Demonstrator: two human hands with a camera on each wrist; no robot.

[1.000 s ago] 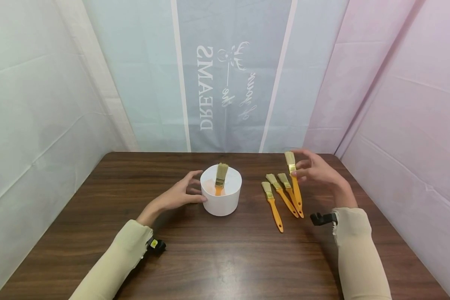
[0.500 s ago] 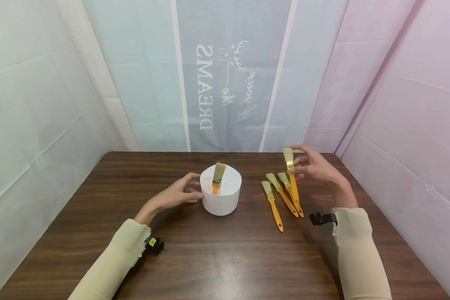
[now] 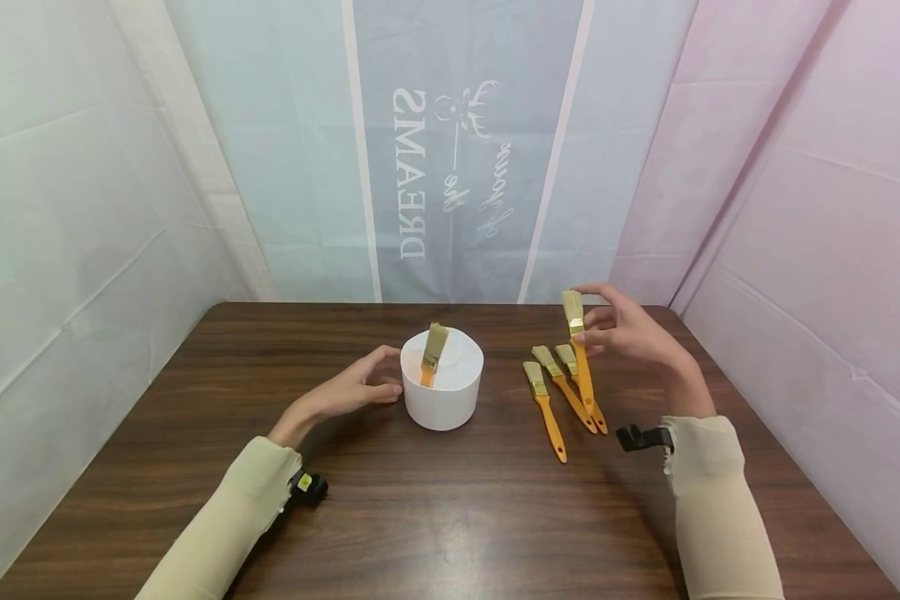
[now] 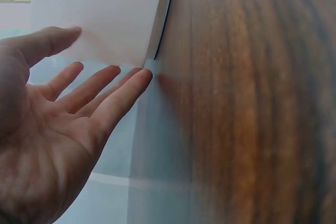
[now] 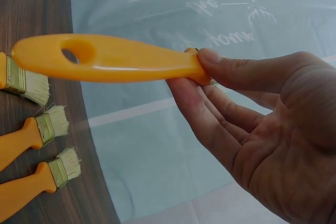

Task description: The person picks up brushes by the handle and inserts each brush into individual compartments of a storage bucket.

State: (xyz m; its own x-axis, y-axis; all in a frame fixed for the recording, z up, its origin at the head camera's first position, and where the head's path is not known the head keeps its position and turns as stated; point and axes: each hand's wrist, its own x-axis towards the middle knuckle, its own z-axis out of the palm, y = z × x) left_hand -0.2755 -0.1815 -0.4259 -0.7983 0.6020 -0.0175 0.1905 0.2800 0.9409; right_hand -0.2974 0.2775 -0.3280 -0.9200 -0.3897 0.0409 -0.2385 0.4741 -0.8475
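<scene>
Between thumb and fingers, my right hand (image 3: 626,333) pinches a paintbrush (image 3: 583,367) near its metal band, bristles up, above the other brushes. In the right wrist view its orange handle (image 5: 126,59) points left. Three more paintbrushes (image 3: 553,417) lie on the table below, bristles away from me. My left hand (image 3: 348,387) is beside a round white container (image 3: 441,410), fingers loosely spread. In the left wrist view the fingertips (image 4: 143,77) are at the container's side; whether they touch it I cannot tell. Inside the container leans a paintbrush (image 3: 433,348), bristles up; its lower handle is hidden.
The dark wooden table (image 3: 435,517) ends at a printed blue-grey cloth (image 3: 450,167) behind the container. White cloth walls (image 3: 832,250) stand at both sides.
My right hand has lifted its paintbrush slightly up and to the left. My left hand has drawn back a little from the container, and the brush inside has tipped further left.
</scene>
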